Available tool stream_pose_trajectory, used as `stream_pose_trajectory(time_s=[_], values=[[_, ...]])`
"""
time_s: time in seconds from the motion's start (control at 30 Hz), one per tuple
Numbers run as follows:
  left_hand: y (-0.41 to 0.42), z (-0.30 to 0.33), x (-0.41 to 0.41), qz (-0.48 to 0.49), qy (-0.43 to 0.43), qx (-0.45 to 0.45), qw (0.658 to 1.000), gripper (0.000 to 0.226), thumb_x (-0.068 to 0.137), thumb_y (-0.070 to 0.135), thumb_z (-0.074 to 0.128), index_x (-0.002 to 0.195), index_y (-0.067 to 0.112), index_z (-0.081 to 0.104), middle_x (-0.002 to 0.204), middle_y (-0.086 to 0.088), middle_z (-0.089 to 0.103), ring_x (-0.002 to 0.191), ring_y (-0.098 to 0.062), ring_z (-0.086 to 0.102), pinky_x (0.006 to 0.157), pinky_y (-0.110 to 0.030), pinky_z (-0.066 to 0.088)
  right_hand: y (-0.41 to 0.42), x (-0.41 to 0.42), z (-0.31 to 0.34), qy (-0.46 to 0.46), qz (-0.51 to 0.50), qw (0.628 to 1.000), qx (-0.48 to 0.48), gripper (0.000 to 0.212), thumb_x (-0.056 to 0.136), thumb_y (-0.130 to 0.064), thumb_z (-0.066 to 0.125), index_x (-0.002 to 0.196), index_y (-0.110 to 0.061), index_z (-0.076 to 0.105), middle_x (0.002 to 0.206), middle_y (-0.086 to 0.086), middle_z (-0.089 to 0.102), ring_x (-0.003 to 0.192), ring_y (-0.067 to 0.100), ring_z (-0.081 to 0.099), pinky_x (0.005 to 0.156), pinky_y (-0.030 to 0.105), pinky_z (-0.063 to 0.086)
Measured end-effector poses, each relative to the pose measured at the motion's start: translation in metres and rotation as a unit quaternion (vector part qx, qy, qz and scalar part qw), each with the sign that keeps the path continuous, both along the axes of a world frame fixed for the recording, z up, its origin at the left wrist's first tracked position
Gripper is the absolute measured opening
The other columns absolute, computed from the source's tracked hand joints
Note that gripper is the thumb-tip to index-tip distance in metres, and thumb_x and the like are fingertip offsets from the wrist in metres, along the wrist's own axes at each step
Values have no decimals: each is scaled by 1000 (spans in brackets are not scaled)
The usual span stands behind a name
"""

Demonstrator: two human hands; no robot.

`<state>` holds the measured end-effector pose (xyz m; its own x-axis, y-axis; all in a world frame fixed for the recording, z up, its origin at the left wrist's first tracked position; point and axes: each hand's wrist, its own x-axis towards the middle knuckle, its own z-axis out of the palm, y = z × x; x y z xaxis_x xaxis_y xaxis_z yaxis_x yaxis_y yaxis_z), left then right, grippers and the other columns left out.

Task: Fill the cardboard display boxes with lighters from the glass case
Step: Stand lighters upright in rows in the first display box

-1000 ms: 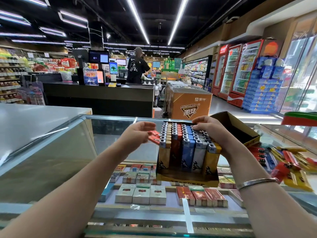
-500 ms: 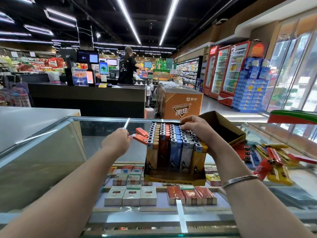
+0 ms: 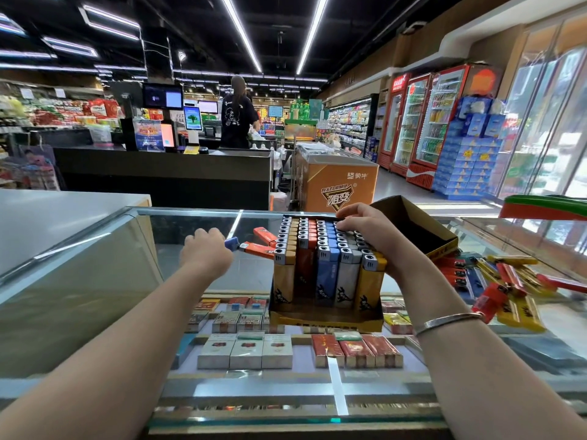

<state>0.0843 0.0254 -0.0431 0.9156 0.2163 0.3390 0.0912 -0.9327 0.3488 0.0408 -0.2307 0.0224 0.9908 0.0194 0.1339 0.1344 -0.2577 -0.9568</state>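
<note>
reaching left across the glass surface [image 3: 203,274], a person's left hand [image 3: 205,254] curls its fingers around a small blue plastic lighter [image 3: 232,243], just beside two loose orange lighters [image 3: 260,246] lying flat near the left side of the yellow cardboard display box [image 3: 327,320]. the right hand [image 3: 370,231] rests on top of the upright rows of tan, orange, blue, white and yellow lighters [image 3: 320,249] in that box, fingers bent over their metal caps, steadying them rather than plainly gripping one. the box looks nearly full, with perhaps a few slots left. behind it stands a second, open brown cardboard box [image 3: 413,225], its dark interior seemingly still unfilled. a loose pile of red, yellow and blue lighters [image 3: 502,281] waits on the glass at right, so much of the job appears to remain.
</note>
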Motion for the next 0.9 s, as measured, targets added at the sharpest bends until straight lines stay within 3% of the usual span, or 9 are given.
stream_pose_trajectory(time_s=[0.13,0.27,0.37,0.43,0.53,0.7,0.83,0.9], values=[[0,3,-4,39,19,-10,999,31,91,21,45,120,7,47,116,-16,50,100,-30,49,81,-40,47,0,1,-1,6,9,1000,11,17,85,-7,59,102,-13,56,101,10,61,90,23,62,74,33,53],[-1,6,-8,71,26,-35,997,33,92,23,45,120,7,40,111,-16,54,98,-29,50,69,-37,41,0,1,-1,6,11,1000,17,15,85,-7,59,99,-14,56,100,11,61,90,24,62,73,33,53],[4,6,-10,74,-26,-69,994,32,90,18,49,118,6,41,108,-16,54,88,-26,50,66,-36,39,-1,1,-1,2,9,1000,14,15,85,-7,59,98,-14,56,101,11,60,93,26,62,78,37,53],[6,6,-9,21,-93,-107,990,24,89,12,50,113,8,46,98,-12,57,79,-22,52,63,-34,39,-1,1,-1,0,8,1000,11,15,85,-7,59,97,-14,56,101,11,60,94,26,62,81,38,52],[-3,8,-9,-123,-150,-53,979,21,89,9,53,110,12,53,84,-2,57,71,-15,54,62,-29,46,-1,1,-1,-1,10,1000,11,15,85,-7,59,98,-14,56,101,11,60,95,26,62,82,39,52],[-22,3,-5,-267,14,31,963,22,93,24,49,114,21,56,101,1,65,90,-14,60,78,-31,51,0,2,-2,0,9,1000,12,16,85,-7,59,98,-14,56,102,12,60,96,27,61,83,40,52],[-20,4,-1,-279,11,90,956,21,95,21,48,113,19,58,109,0,58,97,-15,51,81,-27,44,0,1,-1,4,10,1000,18,16,85,-8,59,100,-14,56,97,8,61,83,19,63,60,26,50],[-20,4,1,-273,13,98,957,17,94,23,49,109,18,57,107,-1,50,93,-14,47,78,-25,40,-1,1,-1,4,10,1000,20,16,85,-8,59,99,-15,56,97,8,62,82,18,63,58,24,49]])
